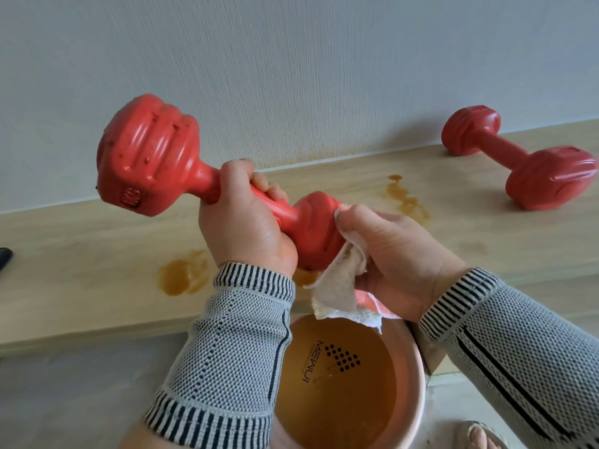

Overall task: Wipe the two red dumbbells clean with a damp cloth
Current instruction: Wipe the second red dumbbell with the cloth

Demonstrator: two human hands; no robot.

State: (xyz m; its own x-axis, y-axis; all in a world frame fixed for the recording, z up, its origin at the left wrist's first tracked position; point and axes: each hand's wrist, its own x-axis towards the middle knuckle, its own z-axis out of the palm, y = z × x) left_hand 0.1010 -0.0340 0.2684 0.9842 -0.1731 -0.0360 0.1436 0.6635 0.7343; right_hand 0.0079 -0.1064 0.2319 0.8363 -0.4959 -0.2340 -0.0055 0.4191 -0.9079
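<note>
The left hand's fingers are curled tight round the handle of the raised red dumbbell, holding it tilted in the air, upper head to the left, lower head down by the right hand. The right hand's fingers pinch a damp white cloth against that lower head, and the cloth's loose end hangs toward the basin below.

The step in hand looks to be wiping the lower head. To do it well, the left hand should keep the bar steady and turn it a little at a time, so the right hand can carry the cloth right round the head and into its grooves. The upper head shows dark specks and probably needs the same. The cloth looks soiled, so a rinse and wring would help.

Counted: two red dumbbells, one held, the second dumbbell lying on the wooden ledge by the wall, well apart to the right; one cloth; one pink basin of brownish water; several brown wet patches on the ledge.
</note>
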